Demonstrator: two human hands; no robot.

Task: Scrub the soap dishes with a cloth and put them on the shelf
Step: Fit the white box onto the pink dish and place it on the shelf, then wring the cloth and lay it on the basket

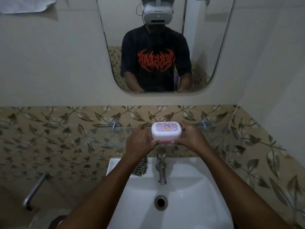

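Observation:
A soap dish point(166, 131) with a white patterned lid and a pink base is held at the level of the glass shelf point(102, 138), above the tap. My left hand point(140, 141) grips its left end and my right hand point(191, 138) grips its right end. I cannot tell whether the dish rests on the glass or hangs just above it. A checked cloth point(142, 167) lies on the sink's back left corner, partly hidden by my left forearm.
A white sink point(189, 187) with a chrome tap point(161, 166) and a drain point(160, 202) is below. The shelf hangs on two chrome brackets point(114, 126) on the leaf-patterned tiles. A mirror point(158, 47) is above, a metal pipe point(35, 189) at the left.

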